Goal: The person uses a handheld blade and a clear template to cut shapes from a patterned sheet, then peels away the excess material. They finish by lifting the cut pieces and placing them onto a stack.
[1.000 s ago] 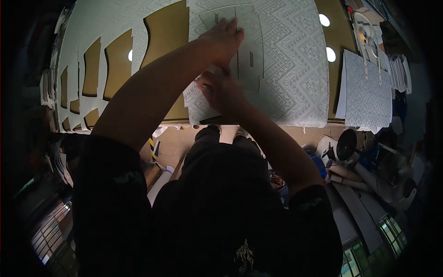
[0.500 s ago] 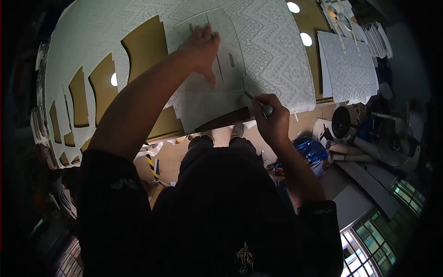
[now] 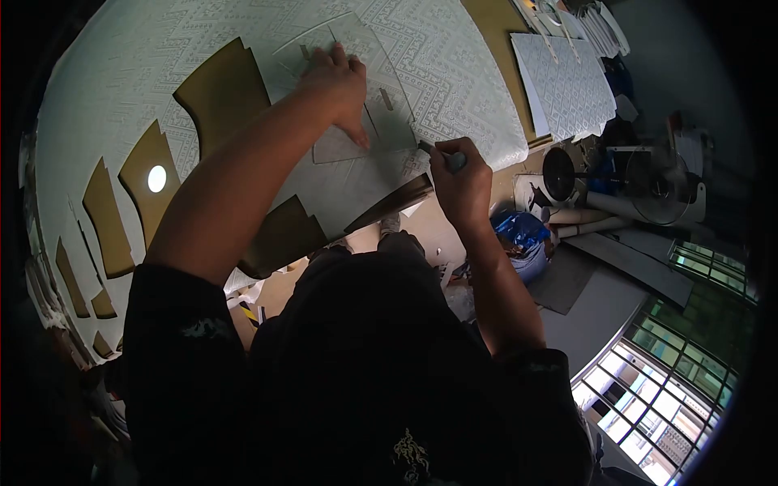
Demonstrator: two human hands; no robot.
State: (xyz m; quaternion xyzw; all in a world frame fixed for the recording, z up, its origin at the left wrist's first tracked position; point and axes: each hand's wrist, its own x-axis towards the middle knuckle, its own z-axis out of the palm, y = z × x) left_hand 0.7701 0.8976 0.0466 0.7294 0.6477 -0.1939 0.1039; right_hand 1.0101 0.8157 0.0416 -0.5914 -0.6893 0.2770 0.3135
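My left hand (image 3: 336, 91) lies with fingers spread on a clear plastic template (image 3: 392, 121), pressing it onto pale patterned fabric (image 3: 458, 85). The template has slots and a dark line along its middle. My right hand (image 3: 466, 186) is closed around a knife (image 3: 456, 162) with a rounded grey end. Its tip is right at the template's lower right corner. To the left of the template, curved cut-outs in the fabric bare the brown tabletop (image 3: 223, 93).
A stack of patterned sheets (image 3: 567, 81) lies at the table's right end. On the floor to the right are a fan (image 3: 660, 186), a blue plastic bag (image 3: 519, 231) and long rolls (image 3: 596, 227). A barred window (image 3: 648, 389) is at lower right.
The camera view has turned, so the table appears shifted left. The knife tip has moved from below the template's lower edge to its lower right corner. My left hand stays on the template.
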